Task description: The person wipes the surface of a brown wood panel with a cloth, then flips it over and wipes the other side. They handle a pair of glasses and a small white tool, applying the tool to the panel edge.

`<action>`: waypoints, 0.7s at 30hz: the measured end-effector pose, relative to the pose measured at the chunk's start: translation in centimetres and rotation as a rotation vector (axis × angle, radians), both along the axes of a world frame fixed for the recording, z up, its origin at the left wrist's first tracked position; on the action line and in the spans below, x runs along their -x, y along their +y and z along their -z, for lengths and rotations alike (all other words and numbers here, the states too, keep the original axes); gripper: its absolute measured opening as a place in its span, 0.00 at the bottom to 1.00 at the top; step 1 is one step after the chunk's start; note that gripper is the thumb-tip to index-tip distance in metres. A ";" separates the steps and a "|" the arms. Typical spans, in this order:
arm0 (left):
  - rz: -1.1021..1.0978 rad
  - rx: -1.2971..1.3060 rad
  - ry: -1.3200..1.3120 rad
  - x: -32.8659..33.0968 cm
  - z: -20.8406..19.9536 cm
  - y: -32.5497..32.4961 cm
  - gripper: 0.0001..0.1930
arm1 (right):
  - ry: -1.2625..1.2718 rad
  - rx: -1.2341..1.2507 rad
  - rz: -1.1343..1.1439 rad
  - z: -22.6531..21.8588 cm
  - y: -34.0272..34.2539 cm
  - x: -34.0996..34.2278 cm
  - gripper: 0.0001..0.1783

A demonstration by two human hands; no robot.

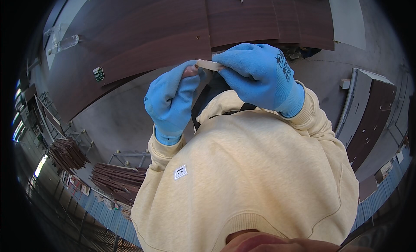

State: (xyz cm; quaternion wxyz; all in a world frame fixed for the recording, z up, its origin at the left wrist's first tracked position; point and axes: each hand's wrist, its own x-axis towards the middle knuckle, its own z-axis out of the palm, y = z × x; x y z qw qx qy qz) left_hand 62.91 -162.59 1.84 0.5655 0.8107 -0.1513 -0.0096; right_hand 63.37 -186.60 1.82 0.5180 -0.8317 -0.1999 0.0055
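Note:
Both my hands wear blue knit work gloves and meet in front of my chest. My right hand (pixel 264 74) pinches one end of a small, narrow, pale piece that looks like a roll of tape (pixel 209 65) seen edge-on. At its other end, my left hand (pixel 173 96) is closed, with the fingertips against the roll's edge. A bare fingertip shows out of the left glove. How the left fingers grip the roll is partly hidden. Just beyond the hands lie dark reddish-brown wood-grain panels (pixel 164 39).
A clear plastic bottle (pixel 67 42) lies at the far left of the panels, with a green-and-white label (pixel 99 74) nearer. Stacked brown strips (pixel 117 178) stand at the lower left. More panels (pixel 368 117) stand on the right, above the grey floor (pixel 117 130).

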 end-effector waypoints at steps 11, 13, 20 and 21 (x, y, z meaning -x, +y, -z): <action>-0.007 -0.021 -0.011 0.3 0.2 0.1 0.10 | 0.009 0.011 -0.016 0.1 -0.1 0.3 0.12; -0.003 -0.015 -0.005 0.4 0.2 0.0 0.10 | 0.008 0.008 -0.017 0.1 -0.2 0.4 0.12; -0.004 -0.031 0.007 0.8 0.0 -0.2 0.10 | 0.001 0.010 -0.008 0.0 -0.3 0.9 0.11; -0.005 -0.032 0.005 0.9 0.0 -0.2 0.10 | 0.000 0.008 -0.006 0.0 -0.3 0.9 0.11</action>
